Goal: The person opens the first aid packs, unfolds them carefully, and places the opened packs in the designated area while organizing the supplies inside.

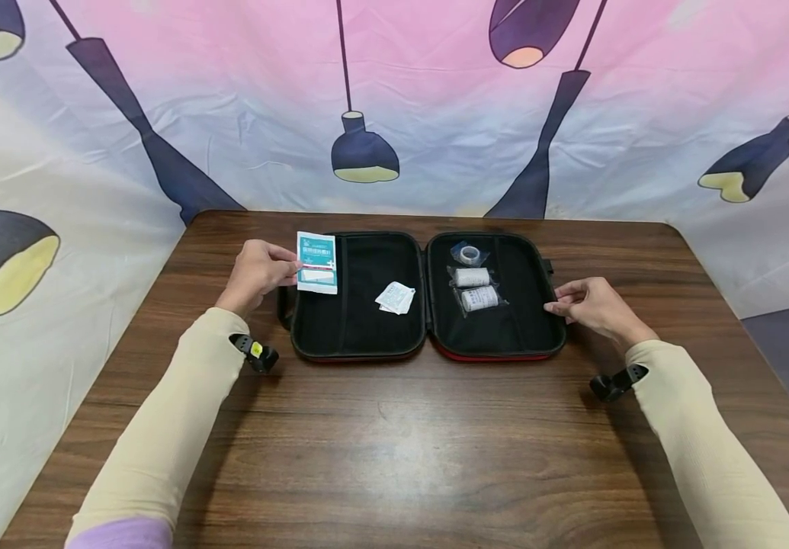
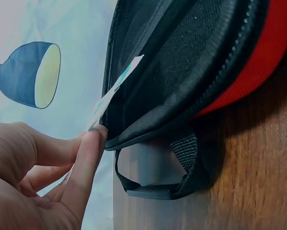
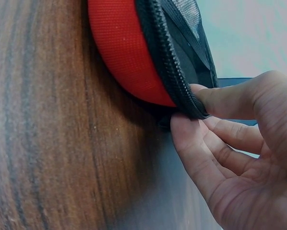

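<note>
A red and black zippered case (image 1: 380,343) lies opened flat on the table, its two halves side by side. My left hand (image 1: 261,273) pinches the edge of a teal and white flat packet (image 1: 316,284) over the left half. In the left wrist view the packet (image 2: 119,84) appears edge-on between thumb and fingers. My right hand (image 1: 593,309) pinches the zippered rim of the right half, thumb on the inside and fingers beneath, as the right wrist view shows with the case's red side (image 3: 124,48). Small white packets (image 1: 396,297) lie in the left half.
In the right half are a wrapped tape roll (image 1: 469,255) and two wrapped white bandage rolls (image 1: 480,298). A black carry handle (image 2: 153,191) sticks out from the case's left side. The wooden table (image 1: 394,457) meets a lamp-patterned cloth (image 1: 435,152) behind.
</note>
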`<action>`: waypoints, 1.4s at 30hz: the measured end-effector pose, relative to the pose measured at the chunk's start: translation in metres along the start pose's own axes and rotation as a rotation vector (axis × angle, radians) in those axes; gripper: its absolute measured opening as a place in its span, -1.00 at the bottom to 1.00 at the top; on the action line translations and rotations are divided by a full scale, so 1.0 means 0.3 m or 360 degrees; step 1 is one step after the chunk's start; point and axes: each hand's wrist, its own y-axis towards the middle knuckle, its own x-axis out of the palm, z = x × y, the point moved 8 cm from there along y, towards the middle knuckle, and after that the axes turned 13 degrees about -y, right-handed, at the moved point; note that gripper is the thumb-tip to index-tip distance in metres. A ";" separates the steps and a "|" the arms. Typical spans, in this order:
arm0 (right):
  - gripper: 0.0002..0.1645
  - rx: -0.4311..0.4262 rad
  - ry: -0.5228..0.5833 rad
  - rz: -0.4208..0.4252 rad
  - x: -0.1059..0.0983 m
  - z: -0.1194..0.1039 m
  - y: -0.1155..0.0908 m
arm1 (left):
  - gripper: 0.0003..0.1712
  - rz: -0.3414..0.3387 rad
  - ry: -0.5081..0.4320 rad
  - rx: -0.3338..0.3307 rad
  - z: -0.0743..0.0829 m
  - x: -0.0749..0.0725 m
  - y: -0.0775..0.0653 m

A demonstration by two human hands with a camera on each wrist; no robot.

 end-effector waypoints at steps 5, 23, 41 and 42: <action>-0.36 -0.0003 -0.0003 -0.0002 0.000 0.001 -0.001 | -0.64 -0.0003 0.0095 0.0048 0.008 0.019 0.005; -0.37 0.0001 -0.0004 -0.0001 0.003 0.007 0.000 | -0.67 -0.0074 0.0254 0.0121 0.024 0.132 0.036; -0.38 -0.0011 -0.0006 0.0013 0.004 -0.001 -0.002 | -0.68 -0.0189 0.0259 0.0079 0.018 0.205 0.056; -0.39 -0.0005 -0.0006 0.0015 0.003 -0.001 -0.002 | -0.68 -0.0193 0.0254 0.0080 0.018 0.206 0.057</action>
